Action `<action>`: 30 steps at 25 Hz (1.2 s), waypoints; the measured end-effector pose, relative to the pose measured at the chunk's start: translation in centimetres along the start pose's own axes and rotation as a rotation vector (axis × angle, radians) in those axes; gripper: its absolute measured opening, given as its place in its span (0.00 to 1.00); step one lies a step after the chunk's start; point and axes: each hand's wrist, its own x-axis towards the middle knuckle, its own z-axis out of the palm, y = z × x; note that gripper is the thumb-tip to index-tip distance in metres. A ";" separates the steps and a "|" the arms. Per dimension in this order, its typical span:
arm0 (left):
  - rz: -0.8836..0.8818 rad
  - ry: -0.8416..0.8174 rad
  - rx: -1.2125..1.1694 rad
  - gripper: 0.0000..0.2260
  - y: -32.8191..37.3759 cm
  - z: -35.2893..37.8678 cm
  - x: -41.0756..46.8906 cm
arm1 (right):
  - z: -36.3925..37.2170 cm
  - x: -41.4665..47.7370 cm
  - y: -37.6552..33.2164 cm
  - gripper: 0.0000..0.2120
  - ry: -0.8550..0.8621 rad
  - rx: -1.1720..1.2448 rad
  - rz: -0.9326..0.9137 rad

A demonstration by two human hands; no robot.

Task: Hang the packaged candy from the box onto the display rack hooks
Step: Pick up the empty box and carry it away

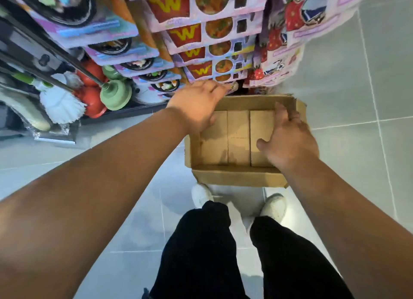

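An open cardboard box [225,175] sits on the floor in front of my feet, and only its bare bottom flaps show inside. Packaged candy [201,39] with red "W" cups hangs in a column on the display rack above it, with more packs [125,47] to the left. My left hand [199,104] reaches over the box's far left corner, its straight fingers touching the lowest hanging pack [233,86], thumb apart. My right hand [288,140] is spread over the right side of the box, fingers toward the far right wall, holding nothing.
Strawberry-print packs [290,19] hang at the right of the rack. To the left, green plungers [115,95], red items [91,99] and a white mop head [60,106] sit on a low shelf. Grey floor tiles [357,97] surround the box. My white shoes [273,206] stand just behind it.
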 end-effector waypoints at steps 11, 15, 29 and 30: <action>0.348 -0.260 0.287 0.41 -0.4 7.2 12.4 | 12.0 2.5 0.6 0.45 -0.016 0.353 0.421; 0.394 -0.315 0.341 0.42 -2.1 11.0 17.4 | 18.8 5.2 -1.4 0.43 0.027 0.469 0.604; 0.308 -0.170 0.495 0.45 -1.4 27.3 29.1 | 39.7 13.8 3.9 0.48 -0.034 0.728 0.977; 0.299 -0.121 0.472 0.44 -1.4 27.8 29.2 | 40.2 13.6 4.2 0.48 -0.013 0.716 0.953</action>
